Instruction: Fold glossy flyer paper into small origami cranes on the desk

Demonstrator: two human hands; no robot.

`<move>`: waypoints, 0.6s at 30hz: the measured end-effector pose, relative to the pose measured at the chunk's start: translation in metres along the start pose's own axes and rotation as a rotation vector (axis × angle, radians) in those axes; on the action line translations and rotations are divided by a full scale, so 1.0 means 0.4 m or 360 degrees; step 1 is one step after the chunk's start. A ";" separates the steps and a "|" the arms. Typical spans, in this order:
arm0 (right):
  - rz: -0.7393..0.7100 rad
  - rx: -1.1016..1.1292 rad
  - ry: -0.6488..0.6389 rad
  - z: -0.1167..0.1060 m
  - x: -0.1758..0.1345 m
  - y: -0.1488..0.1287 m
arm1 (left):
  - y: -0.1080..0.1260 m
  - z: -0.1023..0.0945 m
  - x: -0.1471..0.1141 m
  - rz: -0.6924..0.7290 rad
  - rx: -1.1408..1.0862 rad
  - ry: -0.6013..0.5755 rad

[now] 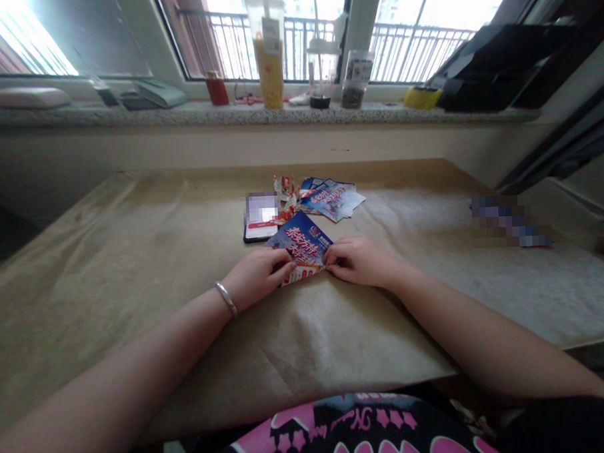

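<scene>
- While the phone [261,228] lies on the brown covered table [158,259], one printed sheet [303,243] is placed just to the near right of it; whether the sheet touches the phone, I cannot tell.
- The left hand [266,268], to the near side of the phone, has its fingers bent, and thumb and fingers are closed upon the left near edge of the sheet.
- The right hand [351,260], to the near right of the phone, pinches the right corner of the same sheet between thumb and fingers.
- Some red and white crumpled paper pieces [285,187] are just beside the phone, on its right and far side.
- Farther to the right of the phone, a stack of similar sheets [333,200] lies spread like a fan.
- Well apart, far to the right of the phone, is one blurred object [509,223], which I cannot recognise.
- Beyond the phone, the windowsill [177,118] carries a tall cup with yellow content [270,71], a clear cup [322,75] and a jar [357,80].
</scene>
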State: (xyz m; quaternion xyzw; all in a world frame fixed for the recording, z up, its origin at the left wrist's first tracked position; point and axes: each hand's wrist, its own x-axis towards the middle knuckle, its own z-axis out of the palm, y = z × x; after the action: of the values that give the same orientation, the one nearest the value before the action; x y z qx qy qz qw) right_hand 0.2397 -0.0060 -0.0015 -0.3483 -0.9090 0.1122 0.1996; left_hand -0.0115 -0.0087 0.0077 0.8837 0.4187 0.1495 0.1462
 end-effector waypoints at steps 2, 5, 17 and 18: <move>0.0072 -0.0026 0.0022 -0.001 -0.001 -0.001 | -0.002 0.001 0.000 -0.0079 0.0020 0.0012; 0.0162 -0.0010 0.0026 -0.004 -0.001 -0.006 | -0.005 0.002 0.000 -0.0087 0.0068 0.0043; -0.0053 -0.0121 0.0021 0.006 0.004 -0.002 | -0.008 0.007 0.002 0.0000 0.0335 0.0147; -0.0059 -0.0143 0.0035 0.007 0.004 -0.002 | -0.009 0.008 0.002 0.0009 0.0343 0.0161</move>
State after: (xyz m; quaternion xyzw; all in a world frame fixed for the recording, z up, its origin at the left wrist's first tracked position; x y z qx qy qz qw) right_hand 0.2370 -0.0056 -0.0032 -0.3413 -0.9171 0.0637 0.1959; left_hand -0.0123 -0.0062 0.0036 0.8867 0.4369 0.1485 0.0288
